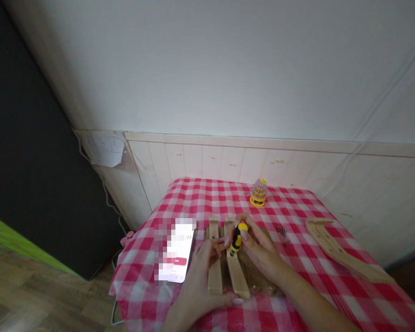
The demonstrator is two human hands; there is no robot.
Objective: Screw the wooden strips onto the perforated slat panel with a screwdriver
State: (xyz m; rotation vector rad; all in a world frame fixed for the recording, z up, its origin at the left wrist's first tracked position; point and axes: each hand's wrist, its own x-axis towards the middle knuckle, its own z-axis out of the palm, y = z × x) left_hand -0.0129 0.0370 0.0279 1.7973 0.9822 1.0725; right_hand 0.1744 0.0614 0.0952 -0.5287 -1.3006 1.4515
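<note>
Work was judged partway: between the counter's side edges, the right hand's grip was clamped on the screwdriver over one slat, the left hand braced alongside, closure undeterminable, with loose bits and spare wood rightward unfitted.

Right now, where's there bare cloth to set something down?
Bare cloth lies left of the bit case, and between the small metal pieces and the far-right slats. Crowded: the middle, with phone, left hand, right hand, screwdriver and central slats.
</note>
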